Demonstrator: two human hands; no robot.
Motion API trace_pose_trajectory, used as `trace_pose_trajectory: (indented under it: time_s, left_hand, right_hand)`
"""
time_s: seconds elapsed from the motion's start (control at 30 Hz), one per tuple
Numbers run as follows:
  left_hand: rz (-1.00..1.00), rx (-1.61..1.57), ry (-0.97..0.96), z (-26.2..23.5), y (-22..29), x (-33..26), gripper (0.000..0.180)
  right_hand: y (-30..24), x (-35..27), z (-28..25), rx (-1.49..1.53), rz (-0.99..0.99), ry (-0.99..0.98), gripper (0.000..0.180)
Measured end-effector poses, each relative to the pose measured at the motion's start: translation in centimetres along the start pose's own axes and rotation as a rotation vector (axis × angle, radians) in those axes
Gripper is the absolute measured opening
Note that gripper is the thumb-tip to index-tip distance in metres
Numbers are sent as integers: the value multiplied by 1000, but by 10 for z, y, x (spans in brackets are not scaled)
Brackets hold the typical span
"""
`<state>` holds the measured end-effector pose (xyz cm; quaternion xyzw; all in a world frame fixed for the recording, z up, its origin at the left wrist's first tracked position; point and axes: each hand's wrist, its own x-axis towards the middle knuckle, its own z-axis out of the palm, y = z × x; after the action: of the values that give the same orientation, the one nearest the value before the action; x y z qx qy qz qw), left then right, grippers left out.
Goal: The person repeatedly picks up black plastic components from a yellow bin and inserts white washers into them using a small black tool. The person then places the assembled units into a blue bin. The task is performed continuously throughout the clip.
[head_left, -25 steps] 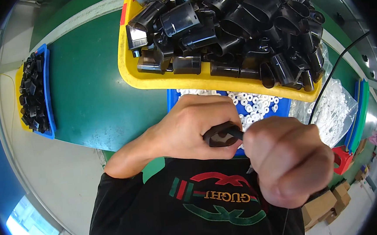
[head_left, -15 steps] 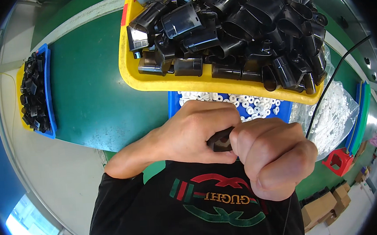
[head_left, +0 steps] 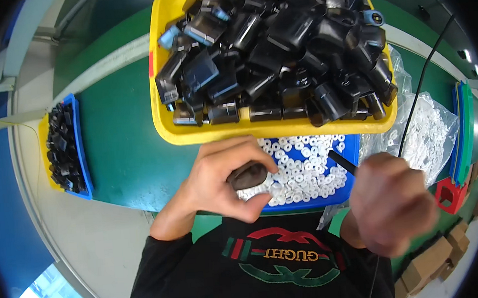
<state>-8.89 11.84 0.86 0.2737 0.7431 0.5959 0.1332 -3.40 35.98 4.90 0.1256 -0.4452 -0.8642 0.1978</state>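
Note:
My left hand (head_left: 214, 175) curls around a dark hollow plastic part (head_left: 248, 176), its oval opening turned up. Off to the right, my right hand (head_left: 391, 202) is smeared by motion but closed on a thin black rod-shaped tool (head_left: 342, 161). The tool's tip points up and left over a shallow blue tray (head_left: 323, 201). Many small white ring washers (head_left: 302, 183) lie scattered in that tray, beneath and between my hands. Whether a washer sits inside the part or on the tool cannot be made out.
A yellow bin (head_left: 162, 121) heaped with black plastic housings (head_left: 276, 52) stands just beyond the tray. A clear bag of white washers (head_left: 431, 130) lies at right, near a hanging black cable (head_left: 420, 92). Another bin of black parts (head_left: 61, 147) sits at far left.
My hands were together at the part; now they are apart. My right hand has moved right and down with the tool, my left slightly left. The tray shows more fully.

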Motion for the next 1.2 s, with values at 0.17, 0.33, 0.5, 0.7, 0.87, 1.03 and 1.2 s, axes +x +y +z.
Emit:
trace_pose_trajectory:
  time_s: [0.17,0.33,0.5,0.7,0.87,1.03,1.2]
  left_hand:
    - [-220,-299,286,9,21,-16,69]
    - [216,108,593,-51,32,22,54]
    - [-60,806,771,-157,-10,81,40]
    - [-403,739,572,-244,-116,130,45]
    - [-475,584,493,-235,-117,172,44]
    - [-384,520,592,-205,-75,177,38]
    - [34,695,172,-99,22,142,32]
  right_hand:
    - [-36,30,-12,2931,170,562,15]
    - [-47,23,-44,2603,265,222,14]
    - [-66,25,-66,2503,469,213,17]
    - [-69,27,-67,2517,488,282,12]
    - [-66,26,-62,2531,466,281,9]
    - [-66,26,-64,2546,443,274,11]
    - [-68,27,-68,2578,442,283,15]
